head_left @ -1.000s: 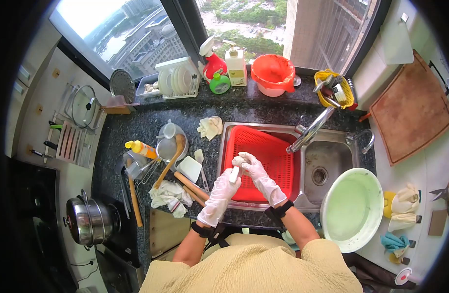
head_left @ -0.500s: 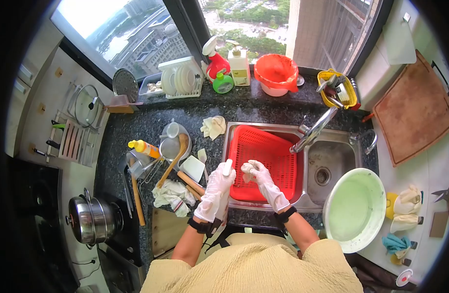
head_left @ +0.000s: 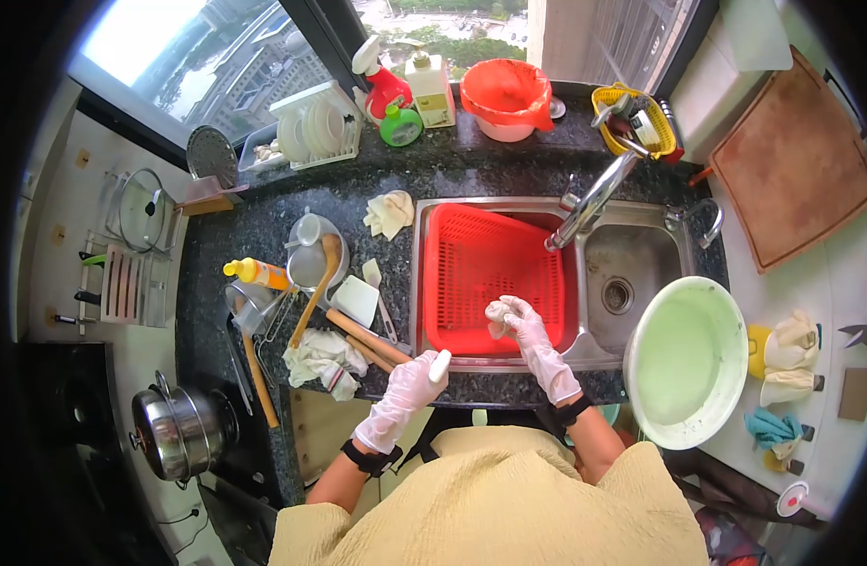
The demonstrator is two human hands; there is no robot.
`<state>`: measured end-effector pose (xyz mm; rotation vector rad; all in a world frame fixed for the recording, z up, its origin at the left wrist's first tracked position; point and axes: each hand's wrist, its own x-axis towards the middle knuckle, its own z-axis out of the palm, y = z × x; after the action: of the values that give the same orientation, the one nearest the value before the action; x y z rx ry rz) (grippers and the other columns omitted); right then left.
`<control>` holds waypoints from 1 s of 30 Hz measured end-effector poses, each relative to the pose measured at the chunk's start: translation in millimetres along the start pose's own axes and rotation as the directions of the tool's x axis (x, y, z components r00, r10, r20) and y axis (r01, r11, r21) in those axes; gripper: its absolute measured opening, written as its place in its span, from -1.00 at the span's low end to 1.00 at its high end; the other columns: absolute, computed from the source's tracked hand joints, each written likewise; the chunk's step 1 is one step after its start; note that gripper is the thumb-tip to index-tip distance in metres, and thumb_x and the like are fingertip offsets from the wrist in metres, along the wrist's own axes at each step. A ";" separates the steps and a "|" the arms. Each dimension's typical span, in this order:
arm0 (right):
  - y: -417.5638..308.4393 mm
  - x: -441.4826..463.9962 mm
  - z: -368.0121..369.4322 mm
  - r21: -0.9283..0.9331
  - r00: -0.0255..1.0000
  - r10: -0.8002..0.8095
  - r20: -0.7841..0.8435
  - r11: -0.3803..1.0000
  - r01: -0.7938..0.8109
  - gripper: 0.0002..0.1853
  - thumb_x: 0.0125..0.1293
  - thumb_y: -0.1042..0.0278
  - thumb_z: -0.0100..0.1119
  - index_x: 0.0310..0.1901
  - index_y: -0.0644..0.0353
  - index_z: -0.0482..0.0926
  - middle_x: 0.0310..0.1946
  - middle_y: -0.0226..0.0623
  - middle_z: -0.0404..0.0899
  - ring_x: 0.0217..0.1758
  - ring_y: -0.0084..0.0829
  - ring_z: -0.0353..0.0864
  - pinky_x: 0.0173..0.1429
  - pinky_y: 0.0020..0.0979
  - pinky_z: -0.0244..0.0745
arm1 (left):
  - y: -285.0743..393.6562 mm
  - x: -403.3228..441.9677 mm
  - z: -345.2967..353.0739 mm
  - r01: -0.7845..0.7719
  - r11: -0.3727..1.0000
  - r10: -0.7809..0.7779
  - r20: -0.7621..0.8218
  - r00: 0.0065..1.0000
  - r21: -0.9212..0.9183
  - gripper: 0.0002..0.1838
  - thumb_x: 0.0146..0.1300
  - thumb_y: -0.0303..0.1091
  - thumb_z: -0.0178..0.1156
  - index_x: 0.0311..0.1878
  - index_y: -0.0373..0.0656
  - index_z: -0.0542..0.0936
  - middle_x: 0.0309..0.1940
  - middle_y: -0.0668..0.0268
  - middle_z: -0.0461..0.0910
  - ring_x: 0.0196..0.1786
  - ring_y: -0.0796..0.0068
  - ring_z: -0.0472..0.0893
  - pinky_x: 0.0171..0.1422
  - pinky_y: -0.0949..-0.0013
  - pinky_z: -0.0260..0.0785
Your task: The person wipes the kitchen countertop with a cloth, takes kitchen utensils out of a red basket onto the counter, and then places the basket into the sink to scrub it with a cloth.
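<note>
Both of my hands wear thin translucent gloves. Near the front edge of the counter, my left hand [head_left: 401, 398] is closed around a white, round-ended object [head_left: 440, 366]; the rest of it is hidden in the fist. My right hand [head_left: 537, 346] pinches a small, pale, lumpy piece [head_left: 497, 311], whose kind I cannot make out, above the front right of the red basket [head_left: 495, 274]. That perforated basket sits in the left bowl of the steel sink [head_left: 420, 283]. A wooden rolling pin [head_left: 369, 332] lies just beyond my left hand.
A pale green basin [head_left: 688, 363] stands right of the sink, below the faucet [head_left: 598, 200]. To the left are a crumpled cloth [head_left: 325, 363], a sieve [head_left: 311, 266], a yellow bottle [head_left: 256, 273] and a steel pot [head_left: 177, 431]. Bottles and a red-lined bucket [head_left: 506, 94] line the sill.
My hands have moved apart: the left back and left toward the counter edge, the right slightly right with the pale piece. The whole view has also shifted a little.
</note>
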<state>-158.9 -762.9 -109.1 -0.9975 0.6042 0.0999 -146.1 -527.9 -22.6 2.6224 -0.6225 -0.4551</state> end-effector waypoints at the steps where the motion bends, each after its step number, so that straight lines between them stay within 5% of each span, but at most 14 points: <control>1: 0.0 -3.1 -3.6 0.006 1.000 0.004 -0.027 1.000 -0.004 -0.55 0.20 0.64 -0.02 0.17 0.26 0.42 0.00 -0.25 0.60 -0.06 -0.41 0.65 0.02 -0.41 0.58 | 2.6 0.0 2.6 0.003 1.000 -0.003 -0.003 1.000 0.007 -0.81 0.25 -0.20 0.11 -0.25 -0.11 0.53 -0.53 0.03 0.61 -0.44 -0.08 0.63 -0.34 -0.03 0.50; 12: 3.0 -15.7 -27.3 0.100 0.992 0.002 -0.128 0.995 0.011 -0.56 0.22 0.63 -0.05 0.17 0.24 0.38 0.00 -0.27 0.60 -0.13 -0.41 0.66 0.00 -0.35 0.59 | 27.7 10.1 -8.7 0.152 0.988 -0.150 -0.058 0.987 0.029 -0.69 0.33 -0.07 0.03 -0.20 -0.14 0.52 -0.51 -0.01 0.61 -0.37 -0.11 0.63 -0.27 -0.03 0.49; 15: 9.0 -11.9 -37.6 0.071 0.995 0.029 -0.096 0.997 -0.022 -0.55 0.29 0.55 -0.03 0.23 0.15 0.36 0.12 -0.31 0.53 0.12 -0.37 0.55 0.22 -0.17 0.41 | 44.2 17.9 -27.4 0.185 0.981 -0.189 -0.093 0.978 -0.050 -0.70 0.34 -0.08 0.01 -0.15 -0.13 0.49 -0.46 -0.05 0.61 -0.32 -0.13 0.63 -0.21 -0.03 0.49; 18: 8.0 -9.8 -41.6 0.113 0.994 0.004 -0.112 0.994 0.009 -0.54 0.28 0.54 -0.03 0.24 0.18 0.34 0.10 -0.27 0.53 0.10 -0.34 0.57 0.19 -0.15 0.46 | 68.5 43.4 -50.4 0.233 0.971 -0.237 -0.070 0.969 -0.060 -0.62 0.20 -0.13 0.16 0.02 -0.11 0.49 -0.28 -0.03 0.64 -0.18 -0.11 0.63 -0.08 0.01 0.50; 23: -0.6 -3.9 -44.1 0.142 0.988 -0.027 -0.152 0.989 0.049 -0.56 0.24 0.63 -0.06 0.19 0.22 0.38 0.05 -0.25 0.55 0.03 -0.37 0.61 0.09 -0.31 0.59 | 70.7 86.7 -35.4 -0.012 0.997 0.030 -0.236 0.971 0.077 -0.63 0.27 -0.15 0.08 0.05 -0.13 0.45 -0.22 0.01 0.60 -0.29 -0.10 0.63 -0.11 0.06 0.50; 26: -4.4 -6.7 -46.7 0.160 0.988 -0.050 -0.144 0.984 0.074 -0.55 0.26 0.58 -0.04 0.22 0.23 0.35 0.05 -0.22 0.54 0.04 -0.32 0.61 0.11 -0.22 0.57 | 66.0 103.5 -25.5 0.201 0.957 -0.259 -0.300 0.918 -0.209 -0.69 0.24 -0.11 0.12 -0.09 -0.11 0.47 -0.32 0.06 0.62 -0.23 -0.10 0.62 -0.11 0.00 0.48; 30: 3.1 -4.4 -57.2 0.158 0.987 -0.042 -0.153 0.985 0.067 -0.55 0.27 0.58 -0.03 0.22 0.24 0.35 0.04 -0.22 0.54 0.02 -0.29 0.62 0.12 -0.17 0.56 | 42.7 122.6 -13.2 0.299 0.922 -0.361 -0.268 0.893 -0.247 -0.62 0.23 -0.05 0.14 -0.14 -0.21 0.50 -0.37 -0.05 0.64 -0.24 -0.07 0.65 -0.09 0.02 0.49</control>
<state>-188.3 -806.8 -131.7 -0.8668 0.7093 -0.0726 -52.0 -618.3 -18.4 2.5321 -0.0204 -0.1802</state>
